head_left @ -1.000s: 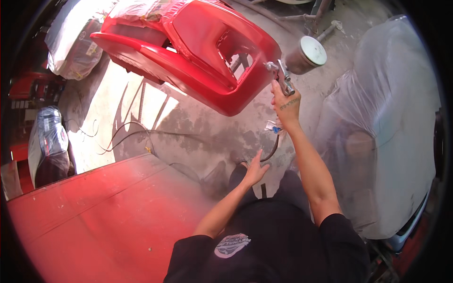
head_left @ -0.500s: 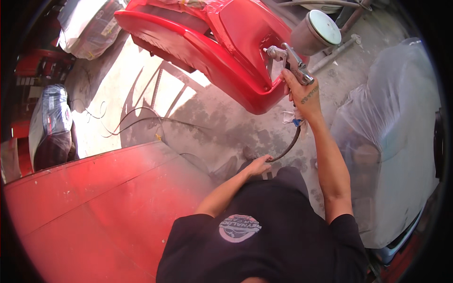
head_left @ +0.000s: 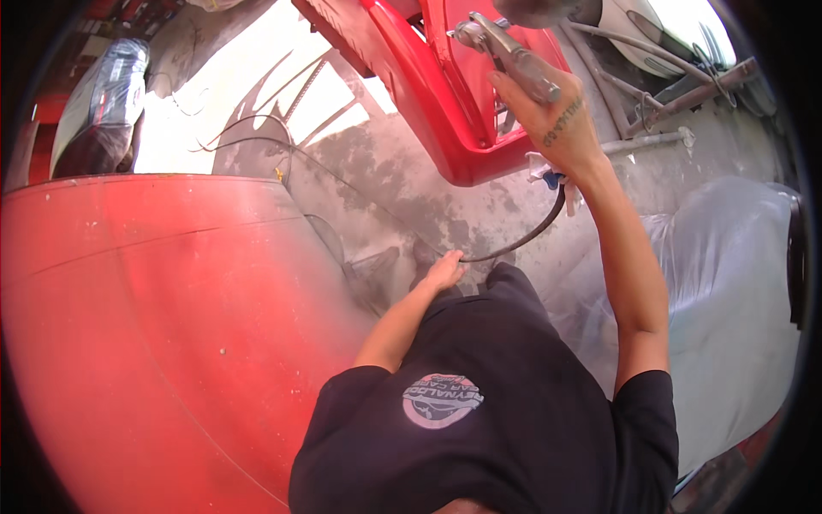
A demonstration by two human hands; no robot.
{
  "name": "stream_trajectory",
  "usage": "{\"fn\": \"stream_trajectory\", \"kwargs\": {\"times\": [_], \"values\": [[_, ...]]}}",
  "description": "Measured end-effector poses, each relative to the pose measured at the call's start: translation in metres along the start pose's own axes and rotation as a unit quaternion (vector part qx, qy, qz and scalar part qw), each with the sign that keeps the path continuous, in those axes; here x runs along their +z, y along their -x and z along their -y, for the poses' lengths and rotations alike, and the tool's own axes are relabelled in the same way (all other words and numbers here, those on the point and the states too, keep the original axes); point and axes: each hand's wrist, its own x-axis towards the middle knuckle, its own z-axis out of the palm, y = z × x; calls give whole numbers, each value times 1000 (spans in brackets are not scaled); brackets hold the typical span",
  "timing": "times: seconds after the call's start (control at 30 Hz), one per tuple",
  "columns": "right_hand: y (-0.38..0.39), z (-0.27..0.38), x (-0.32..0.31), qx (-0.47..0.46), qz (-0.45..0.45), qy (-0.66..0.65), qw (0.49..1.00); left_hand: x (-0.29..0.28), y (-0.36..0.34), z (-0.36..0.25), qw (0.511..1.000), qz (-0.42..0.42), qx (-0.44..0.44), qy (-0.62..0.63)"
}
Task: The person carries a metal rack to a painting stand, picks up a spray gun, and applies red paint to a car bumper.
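My right hand is wrapped round a metal spray gun, raised in front of a glossy red bumper; the gun's cup is cut off at the top edge. Below the grip, a white rag and blue fitting join a black hose. Low in front of my body, my left hand has its fingers round the hose.
A red painted panel fills the left side. A plastic-covered part is at the right. Metal frame tubes and a white part are upper right; a wrapped dark-and-white part stands upper left; thin lines lie across the concrete floor.
My right hand with the gun has moved right and up. My left hand has risen and closed on the hose. The view has shifted, moving the bumper toward the top edge.
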Motion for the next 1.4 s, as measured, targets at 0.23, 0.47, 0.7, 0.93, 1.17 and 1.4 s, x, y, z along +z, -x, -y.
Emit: {"fn": "stream_trajectory", "kwargs": {"times": [0.23,0.47,0.7,0.93,1.17,1.4], "values": [[43,-60,-47,2,192,49,980,48,18,-80,1000,-2,10,-19],[91,-107,-93,84,362,19,928,86,28,-121,995,82,44,34],[-29,-99,-76,54,249,-49,966,63,-7,-138,991,57,70,101],[-142,-124,-62,-95,0,31,995,42,-25,-154,981,-81,15,176],[-114,-170,-120,-35,281,-88,955,99,-75,-153,969,-174,-93,152],[-133,-216,-159,-29,502,-76,861,143,-115,-263,957,-226,-86,160]]}}
